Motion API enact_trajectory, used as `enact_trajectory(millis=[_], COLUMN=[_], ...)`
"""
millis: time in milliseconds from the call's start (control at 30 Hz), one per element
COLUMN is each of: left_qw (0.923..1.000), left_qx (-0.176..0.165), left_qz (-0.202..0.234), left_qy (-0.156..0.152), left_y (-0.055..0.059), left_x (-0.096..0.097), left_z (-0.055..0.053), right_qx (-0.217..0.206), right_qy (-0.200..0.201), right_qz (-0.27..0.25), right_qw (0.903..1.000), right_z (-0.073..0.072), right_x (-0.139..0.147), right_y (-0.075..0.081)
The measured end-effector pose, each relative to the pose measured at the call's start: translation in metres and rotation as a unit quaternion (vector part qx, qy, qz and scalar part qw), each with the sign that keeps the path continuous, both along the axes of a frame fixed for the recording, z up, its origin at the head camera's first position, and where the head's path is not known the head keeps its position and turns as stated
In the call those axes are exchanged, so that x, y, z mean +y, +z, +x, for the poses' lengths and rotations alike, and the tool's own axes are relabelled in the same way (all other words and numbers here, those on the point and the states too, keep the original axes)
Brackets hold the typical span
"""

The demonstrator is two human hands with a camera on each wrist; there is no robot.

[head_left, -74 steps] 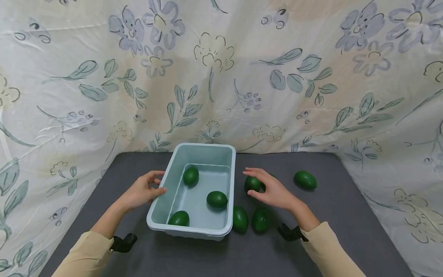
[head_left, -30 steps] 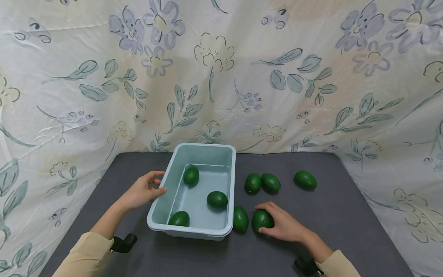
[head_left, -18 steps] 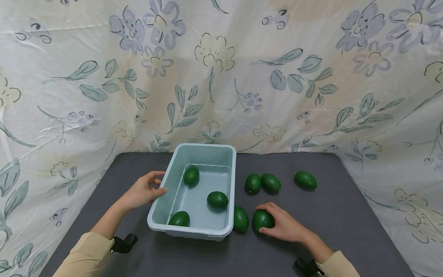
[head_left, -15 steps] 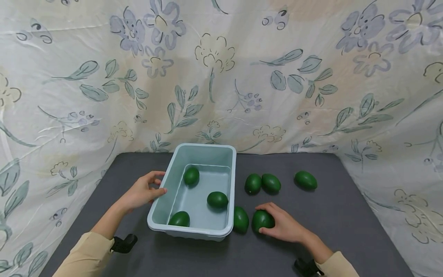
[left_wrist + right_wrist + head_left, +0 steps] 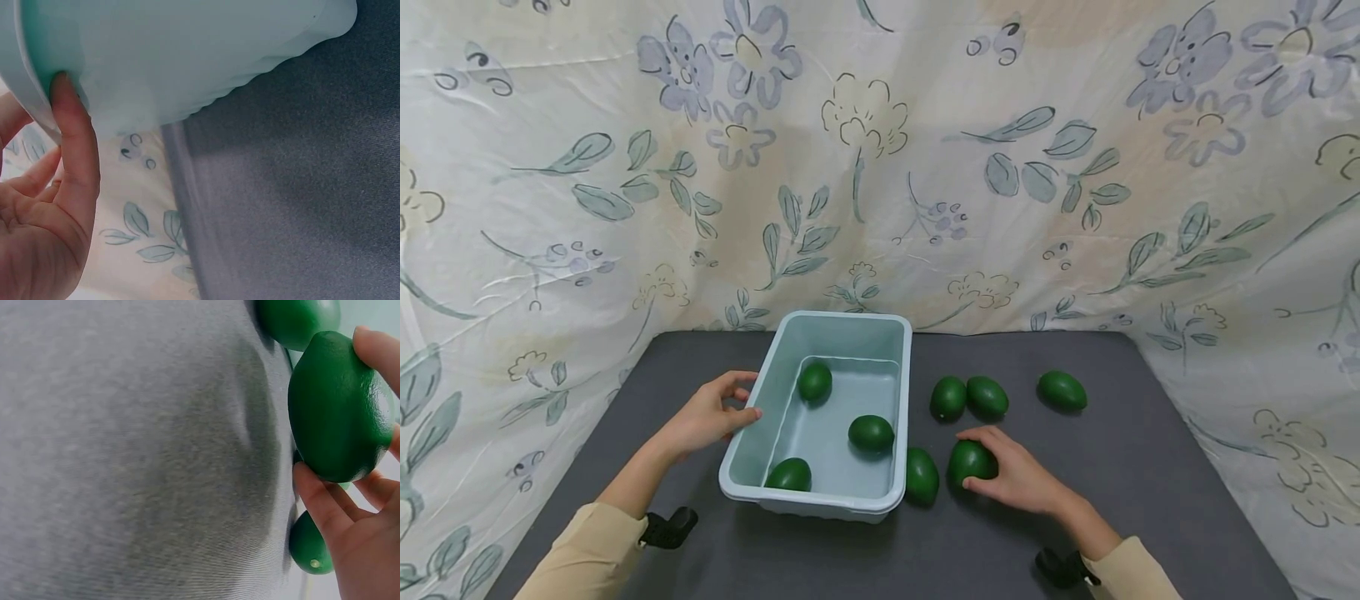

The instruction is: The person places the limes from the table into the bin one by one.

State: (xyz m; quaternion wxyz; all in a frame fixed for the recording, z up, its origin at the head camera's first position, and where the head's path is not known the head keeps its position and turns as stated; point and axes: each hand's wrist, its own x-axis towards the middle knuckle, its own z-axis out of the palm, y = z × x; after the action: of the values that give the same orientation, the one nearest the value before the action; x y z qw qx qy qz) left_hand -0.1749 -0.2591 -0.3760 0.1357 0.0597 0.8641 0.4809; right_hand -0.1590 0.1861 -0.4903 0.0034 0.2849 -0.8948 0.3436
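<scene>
My left hand grips the left rim of a pale blue plastic tub, its thumb pressed on the tub's wall in the left wrist view. Inside the tub lie three dark green avocados, including one avocado near the right wall. To the tub's right, my right hand holds a glossy avocado between thumb and fingers. In the right wrist view this avocado is up off the cloth, a shadow below it. Another avocado lies against the tub's right side.
Behind the right hand, two avocados lie side by side, the left avocado touching the right avocado. One more avocado sits farther right. Dark grey cloth covers the table, and a floral curtain hangs behind it.
The right hand came from the rear pair of avocados to the front one and took hold of it. It has since risen slightly with that avocado. The left hand and tub stayed put.
</scene>
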Motion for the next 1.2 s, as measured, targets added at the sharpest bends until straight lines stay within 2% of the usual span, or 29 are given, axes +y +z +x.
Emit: enact_trajectory(millis=[433,833,1200], left_qw=[1.0000,1.0000,1.0000], left_qx=[0.001,0.001,0.003], left_qz=[-0.002,-0.003,0.001], left_qy=[0.001,0.003,-0.001], left_y=[0.000,-0.001,-0.002], left_x=[0.000,0.001,0.000], left_z=[0.000,0.001,0.000], right_qx=[0.023,0.021,0.022], right_qy=[-0.030,-0.046,-0.051], right_qz=[-0.010,-0.025,-0.033], right_qw=[0.9992,0.9984,0.9979], right_z=[-0.013,-0.027,-0.040], right_x=[-0.004,-0.007,-0.011], right_y=[0.015,0.027,0.049])
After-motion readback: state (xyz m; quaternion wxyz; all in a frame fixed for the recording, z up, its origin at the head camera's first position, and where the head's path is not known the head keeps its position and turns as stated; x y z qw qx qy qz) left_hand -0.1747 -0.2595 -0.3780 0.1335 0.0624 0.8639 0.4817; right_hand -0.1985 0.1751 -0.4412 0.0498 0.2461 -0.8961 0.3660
